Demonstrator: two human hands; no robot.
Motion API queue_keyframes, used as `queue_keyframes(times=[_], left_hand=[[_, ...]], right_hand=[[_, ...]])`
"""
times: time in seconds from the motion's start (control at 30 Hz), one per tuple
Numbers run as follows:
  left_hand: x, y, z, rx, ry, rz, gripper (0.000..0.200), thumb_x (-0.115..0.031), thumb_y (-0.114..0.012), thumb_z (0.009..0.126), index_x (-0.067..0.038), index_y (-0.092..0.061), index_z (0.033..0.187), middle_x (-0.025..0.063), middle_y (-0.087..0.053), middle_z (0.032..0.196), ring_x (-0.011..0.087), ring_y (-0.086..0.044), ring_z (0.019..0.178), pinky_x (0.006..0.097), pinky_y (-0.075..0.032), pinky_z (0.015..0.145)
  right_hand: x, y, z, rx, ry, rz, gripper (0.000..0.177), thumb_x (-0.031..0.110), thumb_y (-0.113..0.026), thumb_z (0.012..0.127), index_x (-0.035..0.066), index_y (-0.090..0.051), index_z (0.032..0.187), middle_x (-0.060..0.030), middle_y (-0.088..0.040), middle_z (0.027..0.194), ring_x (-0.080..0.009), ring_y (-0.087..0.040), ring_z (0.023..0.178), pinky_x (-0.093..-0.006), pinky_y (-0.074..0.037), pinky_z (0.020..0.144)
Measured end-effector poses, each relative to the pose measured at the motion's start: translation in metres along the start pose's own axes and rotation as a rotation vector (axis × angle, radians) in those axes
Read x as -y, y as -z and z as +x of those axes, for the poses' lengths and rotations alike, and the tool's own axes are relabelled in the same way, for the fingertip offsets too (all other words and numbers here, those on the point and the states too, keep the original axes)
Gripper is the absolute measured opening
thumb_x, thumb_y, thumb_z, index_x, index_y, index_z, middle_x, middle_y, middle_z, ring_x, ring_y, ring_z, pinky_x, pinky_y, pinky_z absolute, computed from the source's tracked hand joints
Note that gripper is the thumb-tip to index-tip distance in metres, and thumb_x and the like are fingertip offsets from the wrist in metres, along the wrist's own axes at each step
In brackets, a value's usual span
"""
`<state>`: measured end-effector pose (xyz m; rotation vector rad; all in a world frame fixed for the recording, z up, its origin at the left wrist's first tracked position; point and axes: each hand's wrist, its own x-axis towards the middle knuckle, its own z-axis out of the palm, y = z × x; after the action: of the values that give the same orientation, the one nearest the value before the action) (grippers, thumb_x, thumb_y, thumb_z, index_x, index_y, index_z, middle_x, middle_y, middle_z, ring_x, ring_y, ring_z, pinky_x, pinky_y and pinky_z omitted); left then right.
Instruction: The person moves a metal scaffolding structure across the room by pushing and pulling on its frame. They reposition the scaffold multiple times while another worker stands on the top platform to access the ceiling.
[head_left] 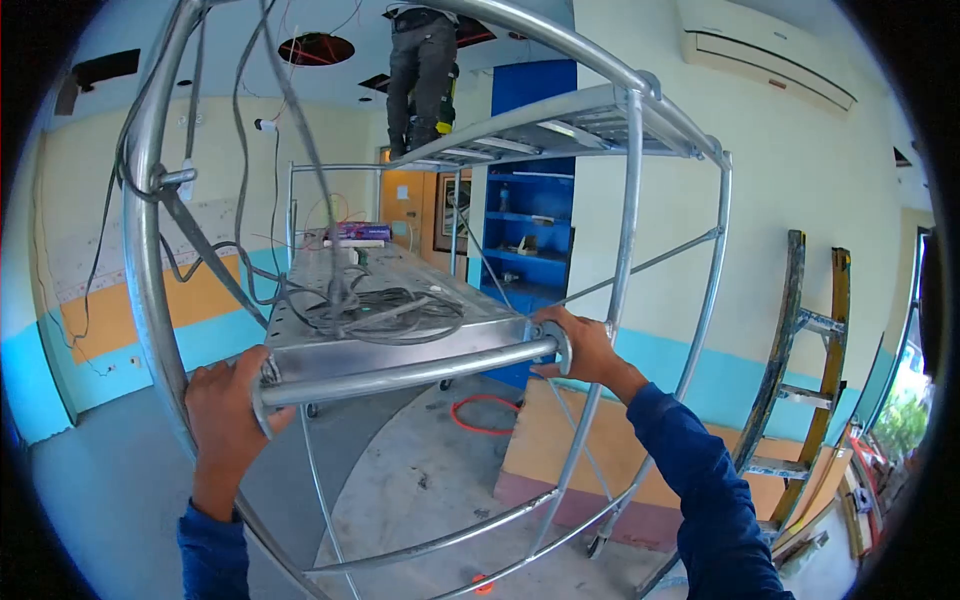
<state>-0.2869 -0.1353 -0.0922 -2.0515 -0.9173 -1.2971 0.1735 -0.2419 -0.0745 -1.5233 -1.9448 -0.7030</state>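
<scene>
A metal scaffold plank (400, 345) lies lengthwise ahead of me, its near end resting at a horizontal scaffold tube (410, 373). My left hand (226, 405) is wrapped round the hook at the plank's left corner, beside the curved upright. At the right corner my right hand (582, 350) grips the other hook, its fingers partly hidden. Coiled grey cable (385, 312) lies on the plank near this end. Farther along the plank sits a purple package (362, 231).
A person (420, 75) stands on a higher platform (560, 128). Cables hang at the left. A ladder (800, 385) leans against the right wall. Blue shelves (530, 218) are behind the frame. A red hose (484, 428) lies on the floor.
</scene>
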Motion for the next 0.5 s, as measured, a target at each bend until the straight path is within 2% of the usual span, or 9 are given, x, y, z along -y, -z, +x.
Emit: queue_keyframes(times=[0.07, 0.1, 0.2, 0.4, 0.43, 0.5], left_hand=[[0.006, -0.003, -0.001, -0.01, -0.022, -0.039, 0.058, -0.026, -0.086, 0.054, -0.012, -0.059, 0.103, 0.0063, -0.066, 0.079, 0.024, -0.061, 0.07, 0.0376, -0.041, 0.069], [0.007, -0.004, -0.002, -0.009, -0.033, -0.062, 0.056, -0.026, -0.085, 0.055, -0.012, -0.059, 0.103, 0.006, -0.065, 0.078, 0.0233, -0.062, 0.07, 0.0377, -0.041, 0.069], [0.009, -0.004, -0.001, 0.014, -0.053, -0.083, 0.057, -0.027, -0.086, 0.055, -0.01, -0.058, 0.102, 0.0067, -0.066, 0.079, 0.0229, -0.062, 0.071, 0.0371, -0.042, 0.07], [0.01, 0.003, -0.001, 0.088, -0.043, -0.102, 0.058, -0.028, -0.087, 0.056, -0.01, -0.059, 0.104, 0.0077, -0.068, 0.083, 0.0236, -0.064, 0.072, 0.0384, -0.044, 0.074], [0.01, 0.005, 0.0, 0.115, -0.017, -0.105, 0.059, -0.029, -0.087, 0.056, -0.01, -0.059, 0.104, 0.008, -0.068, 0.083, 0.024, -0.064, 0.073, 0.0387, -0.044, 0.074], [0.008, 0.006, 0.003, 0.169, 0.016, -0.111, 0.06, -0.029, -0.087, 0.056, -0.01, -0.059, 0.105, 0.0086, -0.068, 0.084, 0.0249, -0.065, 0.073, 0.0393, -0.044, 0.076]], right_hand=[[-0.002, 0.0, 0.001, 0.038, -0.047, 0.013, 0.069, 0.033, -0.086, 0.061, 0.021, -0.05, 0.119, -0.011, -0.068, 0.097, -0.0349, -0.068, 0.089, -0.0429, -0.054, 0.077], [-0.004, 0.0, 0.003, 0.09, -0.078, 0.018, 0.07, 0.033, -0.087, 0.061, 0.02, -0.049, 0.118, -0.0084, -0.067, 0.1, -0.0311, -0.068, 0.089, -0.0385, -0.054, 0.078], [0.001, 0.003, 0.007, 0.07, -0.042, 0.05, 0.067, 0.031, -0.087, 0.06, 0.019, -0.05, 0.115, -0.0106, -0.068, 0.096, -0.0356, -0.067, 0.088, -0.0427, -0.054, 0.075], [0.006, 0.001, 0.009, 0.057, -0.045, 0.034, 0.071, 0.032, -0.089, 0.059, 0.019, -0.049, 0.116, -0.0084, -0.068, 0.098, -0.0349, -0.068, 0.088, -0.0431, -0.054, 0.077], [0.006, 0.004, 0.008, 0.123, -0.118, 0.006, 0.073, 0.033, -0.09, 0.059, 0.019, -0.048, 0.117, -0.0072, -0.067, 0.103, -0.0341, -0.067, 0.091, -0.0435, -0.054, 0.079], [0.007, 0.004, 0.01, 0.136, -0.135, 0.029, 0.073, 0.035, -0.091, 0.058, 0.018, -0.049, 0.116, -0.0067, -0.065, 0.102, -0.0322, -0.067, 0.093, -0.0406, -0.053, 0.08]])
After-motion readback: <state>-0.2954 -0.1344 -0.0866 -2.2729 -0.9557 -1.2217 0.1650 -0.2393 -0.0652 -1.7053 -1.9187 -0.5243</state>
